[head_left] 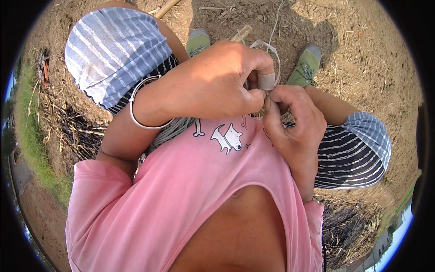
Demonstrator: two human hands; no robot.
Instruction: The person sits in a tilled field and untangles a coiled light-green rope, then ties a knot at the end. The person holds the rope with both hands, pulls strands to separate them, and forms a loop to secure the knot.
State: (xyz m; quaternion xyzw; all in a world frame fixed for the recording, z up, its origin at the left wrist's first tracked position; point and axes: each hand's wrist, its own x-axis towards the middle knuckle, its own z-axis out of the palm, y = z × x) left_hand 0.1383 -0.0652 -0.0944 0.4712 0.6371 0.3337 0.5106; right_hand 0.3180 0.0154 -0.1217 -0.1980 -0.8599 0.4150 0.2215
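My left hand (222, 84), with a silver bangle on its wrist, is bent in a pinch in front of my body. A pale wrap (266, 81) circles one of its fingers. My right hand (297, 115) meets it, thumb and forefinger pressed together, the fingertips of both hands touching or nearly so. Between them they grip a thin whitish string (277, 56), which loops up above the fingers and trails away toward the ground. What exactly lies in the pinch is mostly hidden by the fingers. The end of a wooden stick (242, 34) shows just beyond my left hand.
A bundle of greyish strings (174, 131) lies on my lap under my left forearm. Green shoes (306, 65) rest on bare soil scattered with straw. Another wooden pole (166, 8) lies at the far edge. Dry stalks (74, 127) and grass (31, 131) are at the left.
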